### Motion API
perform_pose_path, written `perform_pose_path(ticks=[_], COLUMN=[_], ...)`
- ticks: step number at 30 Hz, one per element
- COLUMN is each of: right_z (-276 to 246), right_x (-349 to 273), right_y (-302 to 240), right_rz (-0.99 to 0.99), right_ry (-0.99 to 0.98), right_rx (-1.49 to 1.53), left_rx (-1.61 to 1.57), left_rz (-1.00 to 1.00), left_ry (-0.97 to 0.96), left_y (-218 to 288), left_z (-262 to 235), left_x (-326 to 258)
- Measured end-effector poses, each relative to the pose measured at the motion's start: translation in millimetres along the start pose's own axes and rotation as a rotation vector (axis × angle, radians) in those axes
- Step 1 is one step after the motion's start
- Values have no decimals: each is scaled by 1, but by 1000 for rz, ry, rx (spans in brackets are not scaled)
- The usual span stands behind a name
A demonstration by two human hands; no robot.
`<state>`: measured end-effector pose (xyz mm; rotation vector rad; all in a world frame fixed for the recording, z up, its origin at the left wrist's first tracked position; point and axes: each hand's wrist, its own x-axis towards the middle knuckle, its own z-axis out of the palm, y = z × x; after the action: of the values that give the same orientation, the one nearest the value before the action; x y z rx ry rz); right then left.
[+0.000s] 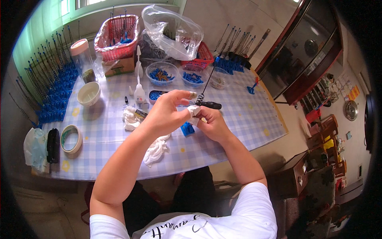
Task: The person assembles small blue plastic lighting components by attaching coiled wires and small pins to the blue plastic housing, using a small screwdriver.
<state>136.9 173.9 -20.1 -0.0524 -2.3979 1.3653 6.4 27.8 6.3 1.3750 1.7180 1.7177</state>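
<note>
the right hand (213, 123) is clamped on a black-handled spring tool (207, 104), its thin rod slanting up toward the counter's far edge. the left hand (169, 109) pinches a white cloth scrap (193, 110) against the tool's coil. both hover over the checked counter (246, 115) near its front edge, a blue part (187, 129) just beneath, a white rag (156, 149) beside it.

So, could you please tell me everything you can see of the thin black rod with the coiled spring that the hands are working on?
The rod is a thin, dark, wire-like stem with a small coil near its lower end and a thicker black handle lying crosswise there. It slants up and away over the checked tablecloth, tipped by a small blue piece. The right hand grips it at the base; the left hand, fingertips taped white, pinches near the coil.
</note>
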Motion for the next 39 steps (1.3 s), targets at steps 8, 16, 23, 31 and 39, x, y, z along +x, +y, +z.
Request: perform_pose_path(ticks=[8, 16, 23, 31, 39], right_z=[1, 1, 3, 1, 0], right_x=[0, 1, 3, 2, 2], right_y=[-2, 4, 0, -2, -6], right_rz=[-78, -77, -91, -71, -69], right_ry=[23, 14, 28, 2, -10], right_rx=[-19, -49, -18, -38, -49], left_rx=[2, 17, 83, 154, 238], left_rz=[27, 2, 27, 51, 121], left_ry=[73, 72, 82, 100, 105], left_y=[-1, -5, -1, 4, 1], left_z=[19, 18, 19, 19, 19], left_x=[-3, -3, -3, -5, -4])
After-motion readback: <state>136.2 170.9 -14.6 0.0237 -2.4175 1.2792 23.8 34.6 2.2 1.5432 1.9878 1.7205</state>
